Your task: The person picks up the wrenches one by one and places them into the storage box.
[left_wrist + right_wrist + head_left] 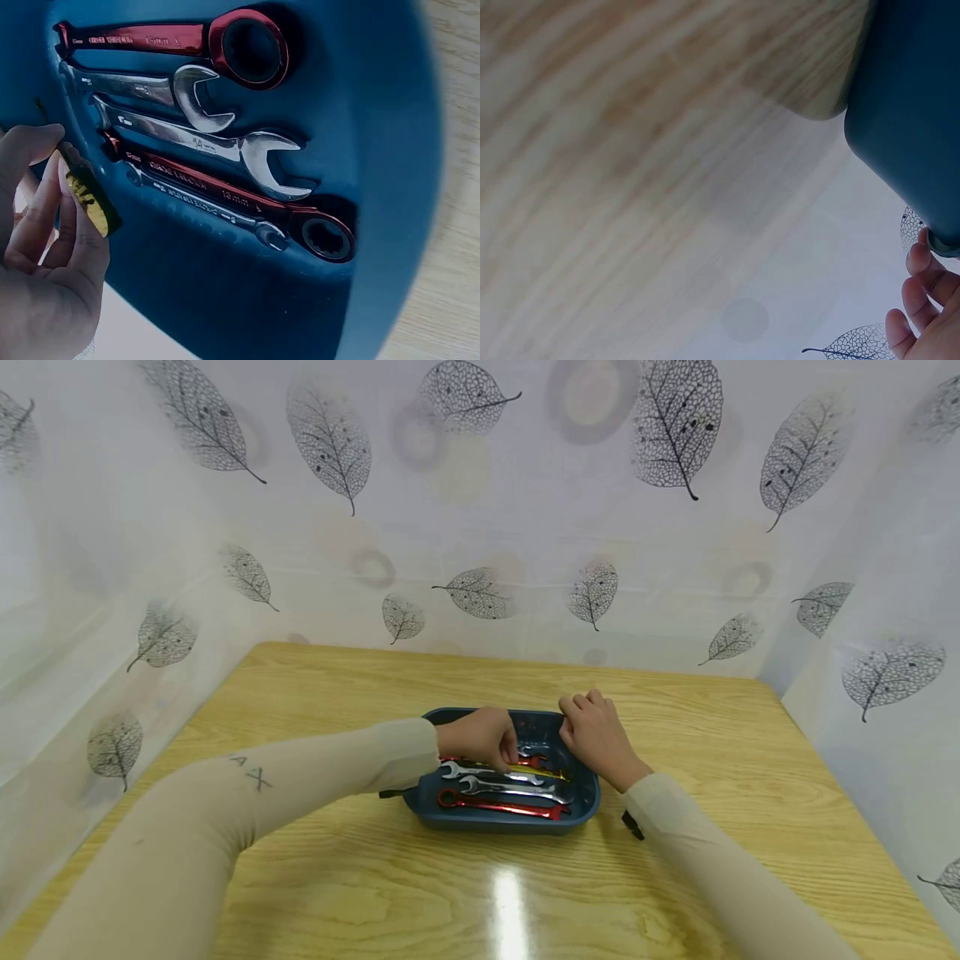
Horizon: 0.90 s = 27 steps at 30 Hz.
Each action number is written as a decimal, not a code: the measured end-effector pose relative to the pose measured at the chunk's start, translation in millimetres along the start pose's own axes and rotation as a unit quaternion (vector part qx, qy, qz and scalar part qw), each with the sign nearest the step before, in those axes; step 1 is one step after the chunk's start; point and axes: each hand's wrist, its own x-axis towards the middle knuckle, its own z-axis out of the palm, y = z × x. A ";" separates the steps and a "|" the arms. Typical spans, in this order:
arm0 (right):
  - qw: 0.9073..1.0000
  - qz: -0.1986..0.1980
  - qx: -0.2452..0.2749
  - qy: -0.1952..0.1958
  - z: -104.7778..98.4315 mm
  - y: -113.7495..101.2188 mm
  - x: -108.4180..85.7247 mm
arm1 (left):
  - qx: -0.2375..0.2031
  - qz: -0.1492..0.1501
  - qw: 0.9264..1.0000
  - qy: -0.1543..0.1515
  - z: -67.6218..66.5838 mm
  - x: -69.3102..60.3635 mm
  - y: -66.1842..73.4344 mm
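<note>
My left hand (480, 735) is over a dark blue plastic tray (498, 828) and pinches a gold-yellow tool (94, 201) between thumb and fingers. One end of that tool is thin; its exact kind is not clear. Below it in the tray lie a red ratchet wrench (150, 39), a silver open-end wrench (135, 86), a larger silver wrench (180, 136), a second red ratchet wrench (210, 180) and a small silver wrench (199, 206). At the far right corner, my right hand (600, 739) holds the tray's rim, its fingers (922, 300) partly cut off in the right wrist view.
The tray stands on a wooden table (360, 877). White curtains with a leaf pattern (480, 593) close off the back and both sides. A black strap end (632, 825) hangs at the right wrist.
</note>
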 end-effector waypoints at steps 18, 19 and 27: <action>1.000 0.012 0.005 -0.007 -3.1 -2.4 1.0 | 0.025 -0.007 1.000 0.002 6.5 15.0 -7.6; 1.000 0.011 0.004 -0.007 -2.7 -2.2 0.9 | 0.025 -0.007 1.000 0.001 6.4 15.4 -7.6; 1.000 0.014 0.007 -0.006 -2.6 -1.7 1.8 | 0.047 -0.009 0.999 0.002 4.9 21.7 -6.9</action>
